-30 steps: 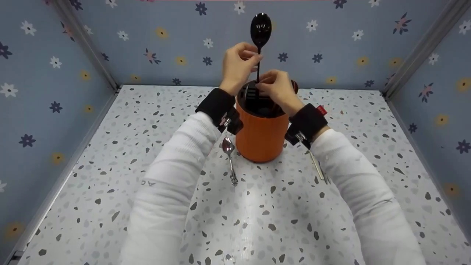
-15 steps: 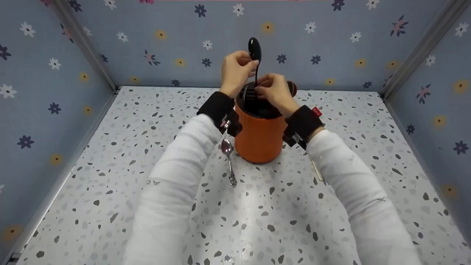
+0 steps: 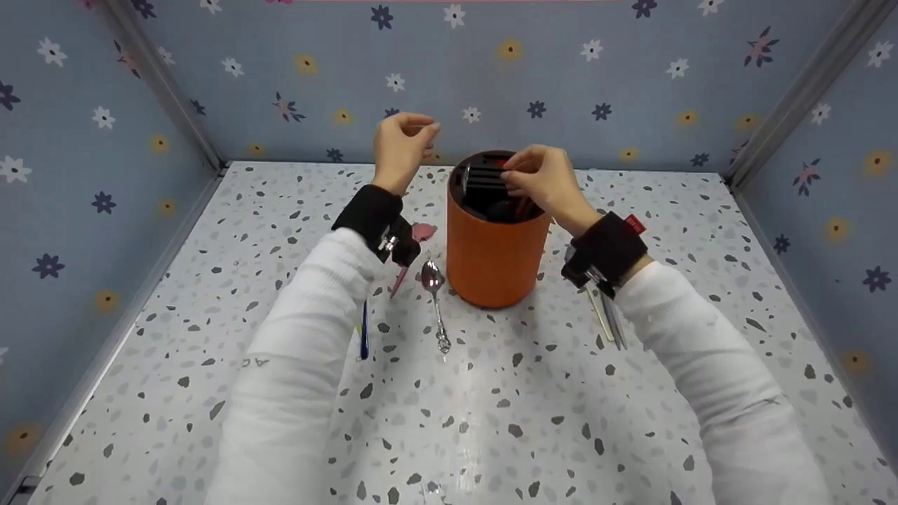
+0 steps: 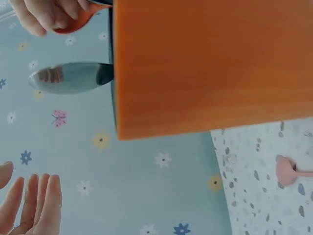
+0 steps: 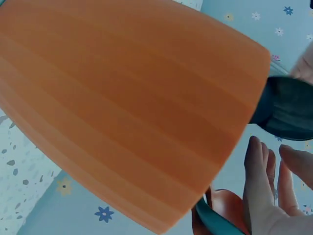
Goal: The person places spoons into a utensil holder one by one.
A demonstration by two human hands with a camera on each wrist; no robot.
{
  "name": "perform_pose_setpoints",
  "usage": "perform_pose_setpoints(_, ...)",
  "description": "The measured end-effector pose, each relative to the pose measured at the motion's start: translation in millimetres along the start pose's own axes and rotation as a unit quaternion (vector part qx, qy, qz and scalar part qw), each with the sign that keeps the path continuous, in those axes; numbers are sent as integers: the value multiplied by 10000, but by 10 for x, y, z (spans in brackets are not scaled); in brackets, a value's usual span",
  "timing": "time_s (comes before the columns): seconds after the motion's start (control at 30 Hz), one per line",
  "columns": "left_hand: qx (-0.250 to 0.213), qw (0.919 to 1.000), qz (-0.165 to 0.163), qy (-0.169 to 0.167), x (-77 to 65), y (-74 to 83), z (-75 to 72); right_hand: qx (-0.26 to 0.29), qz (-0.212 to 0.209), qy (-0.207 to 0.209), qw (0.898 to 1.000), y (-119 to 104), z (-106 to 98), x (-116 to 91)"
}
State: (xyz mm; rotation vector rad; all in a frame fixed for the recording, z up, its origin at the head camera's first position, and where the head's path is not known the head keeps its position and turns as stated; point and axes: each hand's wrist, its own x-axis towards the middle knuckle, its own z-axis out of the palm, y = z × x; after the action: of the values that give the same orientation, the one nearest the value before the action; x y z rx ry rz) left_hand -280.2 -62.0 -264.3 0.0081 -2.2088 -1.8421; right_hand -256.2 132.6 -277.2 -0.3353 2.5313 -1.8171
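Note:
An orange cylindrical utensil holder (image 3: 497, 266) with a black inside stands upright at the table's back middle. My left hand (image 3: 403, 149) is raised left of its rim, thumb and fingers apart, holding nothing; in the left wrist view its fingers are straight. Over the holder's right rim hovers my right hand (image 3: 548, 177); in the right wrist view its fingers (image 5: 259, 171) extend without gripping anything. A dark, shiny, rounded utensil head (image 5: 288, 110) sticks out of the holder near them. A black slotted piece (image 3: 484, 179) shows inside the holder.
An ornate silver spoon (image 3: 433, 277) lies in front of the holder. To its left are a pink utensil (image 3: 424, 231) and a blue handle (image 3: 364, 333), partly behind the left arm. Two thin handles (image 3: 607, 319) lie by the right wrist. Flowered panels (image 3: 295, 84) surround the table.
The black spoon between my hands went down into the holder, and both hands let go of it. My left hand moved away to the left; my right shifted slightly right.

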Motion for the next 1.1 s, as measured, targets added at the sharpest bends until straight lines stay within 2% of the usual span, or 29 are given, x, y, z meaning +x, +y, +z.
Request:
perform_pose_setpoints(0.17,-102,9996,-220,116,-26,-137,-148,1,-229,-183,9996,-70,-45,-104)
perform_pose_setpoints(0.33,-77,9989,-418,202,-59,-303,-264,306,-381,-260,9985,-175,-67,-219)
perform_pose_setpoints(0.57,221,9986,-464,117,-129,-547,-405,403,-678,-650,9948,-262,-7,-381)
perform_pose_setpoints(0.97,597,9939,-925,-36,-247,-950,-560,336,-721,-1328,9879,-33,122,-586)
perform_pose_setpoints(1.1,670,9921,-1060,-66,-285,-1089,-612,236,-582,-1437,9876,93,128,-633)
